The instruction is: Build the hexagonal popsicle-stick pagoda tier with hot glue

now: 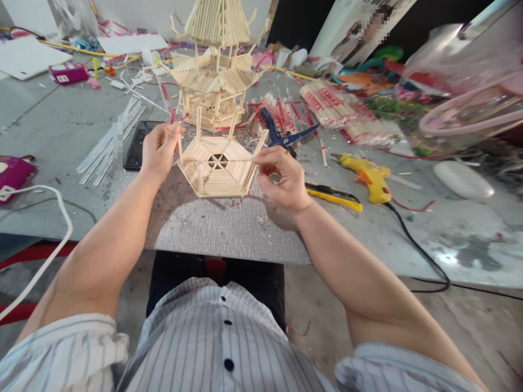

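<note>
A hexagonal platform of pale wooden sticks [232, 177] with a small spoked opening in its middle sits before me, upright stick posts standing at its corners. My left hand [160, 149] is closed at its left side, thumb and fingers pinched around the top of a corner post [178, 146]. Across the platform runs a thin dark line, like a slender stick or cord [237, 160]. At its right end my right hand [283, 177] is closed in a pinch, beside the right-hand posts. Fingertips partly hide what it grips.
Behind stands a tiered stick pagoda [212, 76]. To the right lie blue-handled cutters [281, 133], a yellow utility knife [335, 197], a yellow glue gun [368, 175] and packaged sticks [330, 103]. Glue sticks [108, 141] and a phone [137, 146] are left.
</note>
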Tool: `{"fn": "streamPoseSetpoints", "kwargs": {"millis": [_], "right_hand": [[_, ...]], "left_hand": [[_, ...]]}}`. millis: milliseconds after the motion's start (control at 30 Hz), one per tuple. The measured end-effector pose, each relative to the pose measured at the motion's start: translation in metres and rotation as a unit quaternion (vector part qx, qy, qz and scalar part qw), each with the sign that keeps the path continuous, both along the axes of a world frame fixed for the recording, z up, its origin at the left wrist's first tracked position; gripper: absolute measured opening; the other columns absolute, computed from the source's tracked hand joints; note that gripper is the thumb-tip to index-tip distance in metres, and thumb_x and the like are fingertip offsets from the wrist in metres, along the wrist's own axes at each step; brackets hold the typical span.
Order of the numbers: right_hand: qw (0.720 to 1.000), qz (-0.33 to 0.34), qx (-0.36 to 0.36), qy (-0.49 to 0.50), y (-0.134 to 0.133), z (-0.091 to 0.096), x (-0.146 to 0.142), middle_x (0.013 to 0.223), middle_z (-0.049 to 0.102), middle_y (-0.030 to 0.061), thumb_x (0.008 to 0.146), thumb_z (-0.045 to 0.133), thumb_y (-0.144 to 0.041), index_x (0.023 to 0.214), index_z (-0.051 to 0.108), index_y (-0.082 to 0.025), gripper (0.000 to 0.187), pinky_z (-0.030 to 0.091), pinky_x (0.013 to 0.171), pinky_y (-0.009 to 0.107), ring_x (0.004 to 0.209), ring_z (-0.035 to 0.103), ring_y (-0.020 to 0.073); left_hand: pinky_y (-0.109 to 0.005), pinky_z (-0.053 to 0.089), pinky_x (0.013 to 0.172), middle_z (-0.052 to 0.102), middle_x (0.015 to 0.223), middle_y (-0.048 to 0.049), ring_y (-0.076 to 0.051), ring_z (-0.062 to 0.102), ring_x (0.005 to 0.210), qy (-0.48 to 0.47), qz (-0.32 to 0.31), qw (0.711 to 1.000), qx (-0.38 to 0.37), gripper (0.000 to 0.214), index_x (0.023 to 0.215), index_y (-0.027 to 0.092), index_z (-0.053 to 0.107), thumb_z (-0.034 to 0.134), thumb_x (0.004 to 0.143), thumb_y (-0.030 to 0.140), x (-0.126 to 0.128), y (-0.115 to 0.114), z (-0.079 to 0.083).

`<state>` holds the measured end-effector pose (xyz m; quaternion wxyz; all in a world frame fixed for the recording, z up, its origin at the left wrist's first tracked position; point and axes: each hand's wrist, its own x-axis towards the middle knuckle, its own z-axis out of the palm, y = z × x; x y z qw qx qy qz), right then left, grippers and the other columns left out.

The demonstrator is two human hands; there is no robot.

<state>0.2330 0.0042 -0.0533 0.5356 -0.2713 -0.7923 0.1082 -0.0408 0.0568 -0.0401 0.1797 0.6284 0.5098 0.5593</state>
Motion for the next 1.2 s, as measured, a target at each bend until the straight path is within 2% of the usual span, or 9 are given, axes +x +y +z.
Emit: {"fn": "streamPoseSetpoints", "kwargs": {"millis": [200, 400, 633, 1200], "right_hand": [[1.0, 0.007, 0.004, 0.006, -0.0004, 0.0003, -0.0005, 0.094, 0.06, 0.0013, 0.066, 0.048, -0.003, 0.096, 0.062, -0.024, 0.039, 0.042, 0.054, 0.023, 0.062, 0.05, 0.0075], [0.999, 0.004, -0.011, -0.03, -0.0011, 0.0013, 0.0019, 0.095, 0.06, 0.0015, 0.067, 0.049, -0.006, 0.1, 0.059, -0.025, 0.04, 0.044, 0.054, 0.023, 0.063, 0.051, 0.0083], [0.999, 0.012, -0.002, -0.037, -0.0003, 0.0002, 0.0013, 0.091, 0.056, 0.0002, 0.068, 0.05, -0.006, 0.104, 0.056, -0.025, 0.041, 0.044, 0.053, 0.022, 0.062, 0.049, 0.0073], [0.999, 0.01, -0.013, -0.044, -0.0009, 0.0006, 0.002, 0.092, 0.056, 0.0008, 0.07, 0.051, -0.009, 0.104, 0.055, -0.025, 0.038, 0.044, 0.054, 0.023, 0.063, 0.05, 0.0077]], "left_hand": [[-0.032, 0.047, 0.062, 0.057, 0.062, -0.0021, -0.017, 0.057, 0.064, 0.01, 0.002, 1.0, 0.004, 0.05, 0.078, 0.023, 0.066, 0.047, 0.083, 0.069, -0.0005, 0.001, -0.0009], [-0.032, 0.048, 0.064, 0.057, 0.063, -0.0024, -0.018, 0.059, 0.066, 0.013, 0.003, 1.0, 0.003, 0.048, 0.083, 0.023, 0.067, 0.047, 0.085, 0.066, -0.0016, 0.0021, -0.0027], [-0.032, 0.047, 0.062, 0.056, 0.062, -0.0019, -0.016, 0.056, 0.061, 0.014, 0.005, 1.0, 0.008, 0.054, 0.08, 0.023, 0.067, 0.046, 0.082, 0.072, -0.001, 0.0006, -0.0011], [-0.032, 0.047, 0.062, 0.058, 0.063, -0.0025, -0.018, 0.059, 0.064, 0.009, 0.002, 1.0, -0.006, 0.048, 0.082, 0.024, 0.067, 0.047, 0.084, 0.068, -0.0021, 0.0017, -0.0019]]}}
